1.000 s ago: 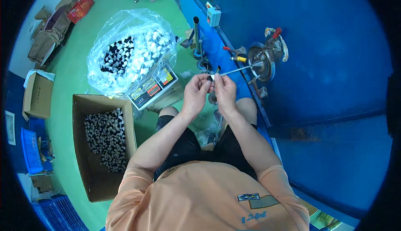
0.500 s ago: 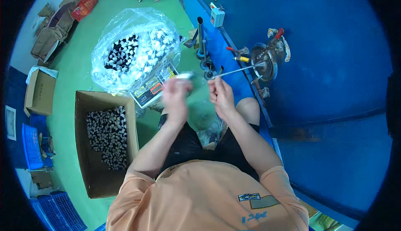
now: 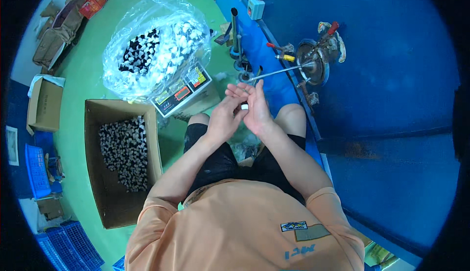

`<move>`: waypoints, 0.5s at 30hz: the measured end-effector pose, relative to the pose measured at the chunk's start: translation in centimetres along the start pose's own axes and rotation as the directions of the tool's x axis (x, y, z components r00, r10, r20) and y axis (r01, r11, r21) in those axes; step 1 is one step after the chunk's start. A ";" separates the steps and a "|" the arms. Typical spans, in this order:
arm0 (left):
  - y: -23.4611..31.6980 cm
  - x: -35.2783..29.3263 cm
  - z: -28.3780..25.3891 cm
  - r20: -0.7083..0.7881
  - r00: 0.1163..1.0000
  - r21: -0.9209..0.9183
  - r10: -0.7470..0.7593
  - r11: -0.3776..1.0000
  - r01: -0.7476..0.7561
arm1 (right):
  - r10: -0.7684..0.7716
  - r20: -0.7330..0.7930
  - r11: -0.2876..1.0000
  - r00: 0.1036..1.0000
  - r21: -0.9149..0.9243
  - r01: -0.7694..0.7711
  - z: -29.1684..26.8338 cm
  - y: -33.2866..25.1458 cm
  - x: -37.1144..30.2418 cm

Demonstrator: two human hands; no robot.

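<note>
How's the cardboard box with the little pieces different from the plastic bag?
The cardboard box is brown and you can't see through it; the plastic bag is clear and shiny. The cardboard box has flat walls and corners, while the plastic bag is rounded and crinkly. Both hold lots of small black and white pieces.

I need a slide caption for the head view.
Left hand holds a small piece beside the open right hand, cardboard box nearby.

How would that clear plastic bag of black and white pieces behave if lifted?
The clear bag would probably sag and fold, since its film looks thin and crumpled. The small pieces inside would likely shift about, as they lie loosely heaped.
</note>
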State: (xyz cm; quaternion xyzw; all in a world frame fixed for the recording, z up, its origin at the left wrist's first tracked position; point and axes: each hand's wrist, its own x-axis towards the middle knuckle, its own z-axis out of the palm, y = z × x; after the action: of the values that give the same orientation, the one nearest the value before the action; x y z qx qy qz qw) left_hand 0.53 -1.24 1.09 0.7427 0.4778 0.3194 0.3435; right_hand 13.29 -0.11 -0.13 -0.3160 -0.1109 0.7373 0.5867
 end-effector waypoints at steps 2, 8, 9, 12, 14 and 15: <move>-0.8 0.8 0.2 0.082 0.995 0.019 -0.053 0.998 0.052 | -0.015 0.027 0.999 1.000 -0.047 0.016 -0.2 0.0 0.0; -3.6 2.6 0.8 0.297 0.932 -0.450 -0.207 0.830 0.328 | -0.006 0.041 0.987 0.999 -0.162 0.012 -2.0 -0.4 0.3; -2.4 2.8 0.5 0.279 0.919 -0.599 -0.280 0.697 0.394 | -0.044 0.021 0.986 0.999 -0.162 0.047 -2.2 -0.5 0.3; -0.9 3.1 0.1 0.279 0.864 -0.828 -0.419 0.350 0.437 | -0.120 -0.015 0.979 0.993 -0.165 0.116 -2.6 -0.6 0.4; -0.9 3.3 0.0 0.304 0.867 -0.856 -0.396 0.286 0.430 | -0.131 -0.037 0.976 0.991 -0.183 0.122 -2.6 -0.6 0.3; -0.9 3.4 0.0 0.316 0.868 -0.868 -0.383 0.254 0.427 | -0.137 -0.049 0.973 0.989 -0.192 0.125 -2.6 -0.6 0.2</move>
State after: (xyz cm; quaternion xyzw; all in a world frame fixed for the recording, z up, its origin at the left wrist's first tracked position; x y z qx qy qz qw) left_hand 1.29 2.19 0.88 0.2815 0.3841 0.4150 0.7752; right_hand 15.30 -0.28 -1.87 -0.3846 -0.1824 0.6731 0.6048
